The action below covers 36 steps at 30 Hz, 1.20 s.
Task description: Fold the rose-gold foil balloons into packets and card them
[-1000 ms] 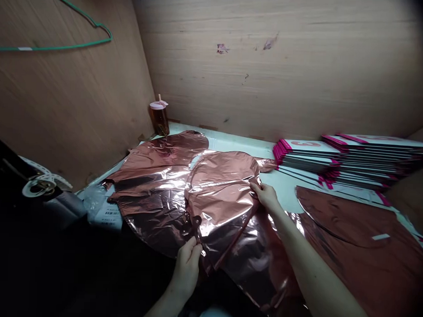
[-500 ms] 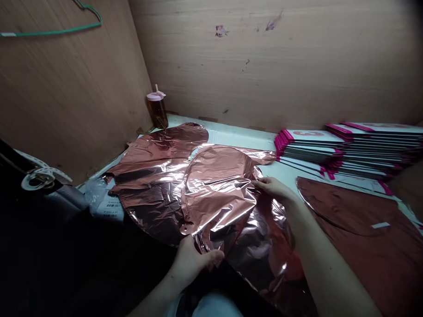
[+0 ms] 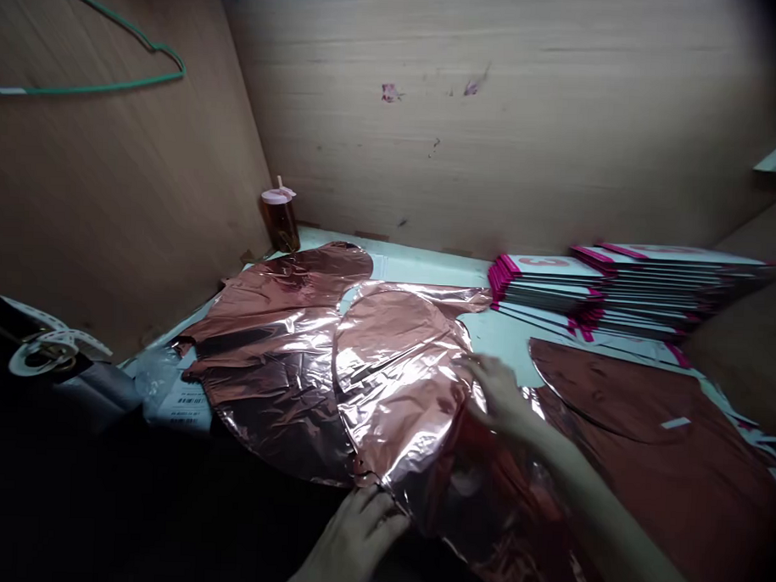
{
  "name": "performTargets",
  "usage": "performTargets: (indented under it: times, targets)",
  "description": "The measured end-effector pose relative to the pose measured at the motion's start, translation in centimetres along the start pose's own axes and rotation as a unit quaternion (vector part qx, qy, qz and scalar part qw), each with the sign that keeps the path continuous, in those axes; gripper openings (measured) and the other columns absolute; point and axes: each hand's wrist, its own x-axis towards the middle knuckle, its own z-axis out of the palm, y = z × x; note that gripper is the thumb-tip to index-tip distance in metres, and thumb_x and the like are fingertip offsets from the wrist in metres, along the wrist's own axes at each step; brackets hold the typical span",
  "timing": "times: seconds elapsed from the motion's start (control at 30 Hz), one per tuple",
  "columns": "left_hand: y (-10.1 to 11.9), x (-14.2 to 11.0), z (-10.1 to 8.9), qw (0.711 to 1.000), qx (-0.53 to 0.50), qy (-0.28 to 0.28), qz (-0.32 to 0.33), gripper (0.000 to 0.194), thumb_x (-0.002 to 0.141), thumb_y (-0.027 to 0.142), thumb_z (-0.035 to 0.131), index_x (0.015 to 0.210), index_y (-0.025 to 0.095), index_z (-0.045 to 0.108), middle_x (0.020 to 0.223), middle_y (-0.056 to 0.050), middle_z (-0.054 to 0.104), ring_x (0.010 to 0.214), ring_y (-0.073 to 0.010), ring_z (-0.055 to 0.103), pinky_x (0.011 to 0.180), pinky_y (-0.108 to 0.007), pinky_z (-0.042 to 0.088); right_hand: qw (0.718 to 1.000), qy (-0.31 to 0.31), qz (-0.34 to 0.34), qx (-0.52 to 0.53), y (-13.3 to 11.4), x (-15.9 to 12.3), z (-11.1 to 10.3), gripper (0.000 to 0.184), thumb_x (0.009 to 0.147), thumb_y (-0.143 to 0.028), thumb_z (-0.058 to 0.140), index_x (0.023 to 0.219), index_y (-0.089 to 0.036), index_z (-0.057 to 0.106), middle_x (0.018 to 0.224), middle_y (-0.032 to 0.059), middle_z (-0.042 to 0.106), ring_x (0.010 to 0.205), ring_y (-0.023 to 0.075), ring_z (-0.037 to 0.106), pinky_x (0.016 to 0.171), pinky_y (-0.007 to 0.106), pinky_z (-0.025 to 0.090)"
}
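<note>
On counter point(image 3: 427, 263), left hand point(image 3: 354, 540) and right hand point(image 3: 502, 397) press rose-gold foil balloon point(image 3: 398, 376) flat, grips released.

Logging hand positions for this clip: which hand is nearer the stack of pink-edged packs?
Right. The right hand lies on the foil balloon, below and left of the stack; the left hand is at the balloon's near edge, farther off.

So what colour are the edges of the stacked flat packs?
Bright pink edges on the stacked flat packs, clearest in the head view.
</note>
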Motion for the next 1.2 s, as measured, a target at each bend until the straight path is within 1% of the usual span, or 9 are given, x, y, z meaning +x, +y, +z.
performTargets:
  times: [0.1, 0.17, 0.37, 0.57, 0.67, 0.77, 0.83, 1.0, 1.2]
  targets:
    - [-1.1, 0.3, -0.8, 0.991, 0.1, -0.062, 0.07, 0.059, 0.087, 0.05, 0.063, 0.14, 0.03, 0.047, 0.143, -0.007, 0.052, 0.134, -0.0323, 0.041, 0.113, -0.049, 0.03, 0.961, -0.073, -0.233, -0.129, -2.0, -3.9, 1.9, 0.071, 0.078, -0.01, 0.055, 0.146, -0.027, 0.044, 0.153, 0.0079, 0.04, 0.142, 0.0329, 0.033, 0.112, 0.053, 0.035]
    - [-1.6, 0.3, -1.9, 0.985, 0.114, -0.063, 0.112, 0.062, 0.084, 0.052, 0.064, 0.139, 0.028, 0.046, 0.14, -0.009, 0.053, 0.127, -0.031, 0.047, 0.109, -0.045, 0.036, 0.938, -0.04, -0.285, -0.195, -2.5, -5.7, 3.3, 0.064, 0.082, -0.006, 0.051, 0.144, -0.021, 0.046, 0.148, 0.0105, 0.048, 0.137, 0.032, 0.042, 0.112, 0.053, 0.037]
    - [-4.9, -0.7, -6.3, 0.967, 0.099, 0.157, 0.174, 0.058, 0.085, 0.026, 0.052, 0.14, 0.018, 0.036, 0.135, -0.016, 0.05, 0.13, -0.0308, 0.044, 0.109, -0.047, 0.037, 0.928, 0.095, -0.301, -0.196, -2.0, -8.7, 4.9, 0.043, 0.091, -0.007, 0.047, 0.133, -0.012, 0.058, 0.127, 0.0158, 0.065, 0.113, 0.0272, 0.063, 0.091, 0.043, 0.057]
    - [-6.3, 2.1, -9.8, 0.978, 0.178, -0.016, 0.104, 0.099, 0.076, 0.031, 0.065, 0.157, 0.023, 0.009, 0.162, -0.011, 0.022, 0.148, -0.0332, 0.02, 0.121, -0.056, 0.015, 0.957, 0.111, -0.259, -0.063, -3.3, -10.2, 3.9, 0.046, 0.094, -0.007, 0.042, 0.136, -0.02, 0.054, 0.127, 0.0108, 0.066, 0.122, 0.0234, 0.059, 0.093, 0.04, 0.056]
    - [-7.2, 3.0, -9.9, 0.982, 0.146, -0.032, 0.117, 0.088, 0.076, 0.033, 0.067, 0.154, 0.026, 0.027, 0.156, -0.01, 0.036, 0.145, -0.0322, 0.029, 0.12, -0.055, 0.018, 0.968, 0.08, -0.236, 0.026, -3.1, -10.7, 3.5, 0.049, 0.092, -0.012, 0.043, 0.139, -0.021, 0.05, 0.131, 0.0118, 0.063, 0.125, 0.0227, 0.056, 0.097, 0.038, 0.054]
    - [-8.3, 3.2, -9.6, 0.991, 0.079, 0.01, 0.107, 0.041, 0.087, 0.026, 0.056, 0.127, 0.027, 0.063, 0.136, -0.009, 0.06, 0.137, -0.0303, 0.044, 0.115, -0.051, 0.029, 0.97, 0.024, -0.241, 0.014, -1.8, -9.8, 2.9, 0.044, 0.091, -0.015, 0.047, 0.134, -0.022, 0.056, 0.133, 0.0117, 0.061, 0.131, 0.0255, 0.051, 0.101, 0.041, 0.05]
    - [-8.5, 3.4, -9.6, 0.997, -0.003, 0.067, 0.038, 0.027, 0.088, 0.027, 0.053, 0.104, 0.021, 0.073, 0.113, -0.01, 0.072, 0.116, -0.0284, 0.061, 0.102, -0.042, 0.045, 0.98, 0.005, -0.197, 0.025, -0.9, -8.2, 2.4, 0.033, 0.093, -0.017, 0.042, 0.116, -0.02, 0.066, 0.118, 0.0109, 0.069, 0.116, 0.0235, 0.062, 0.092, 0.036, 0.054]
    - [-8.1, 5.9, -10.1, 0.953, -0.041, 0.209, -0.215, 0.037, 0.09, 0.04, 0.044, 0.084, 0.015, 0.07, 0.075, -0.005, 0.07, 0.075, -0.0224, 0.066, 0.065, -0.027, 0.048, 0.987, -0.015, 0.149, -0.065, -0.8, -2.4, 2.3, 0.036, 0.099, -0.034, 0.035, 0.082, -0.019, 0.062, 0.077, 0.0062, 0.069, 0.073, 0.0192, 0.065, 0.066, 0.027, 0.046]
    - [-8.1, 8.3, -9.4, 0.906, 0.063, 0.267, -0.322, 0.029, 0.094, 0.029, 0.044, 0.086, 0.012, 0.066, 0.073, -0.009, 0.067, 0.071, -0.0241, 0.064, 0.067, -0.032, 0.045, 0.954, -0.02, 0.253, -0.161, -2.5, 0.8, 3.7, 0.038, 0.1, -0.036, 0.035, 0.09, -0.017, 0.066, 0.079, 0.0131, 0.07, 0.075, 0.0275, 0.066, 0.063, 0.032, 0.037]
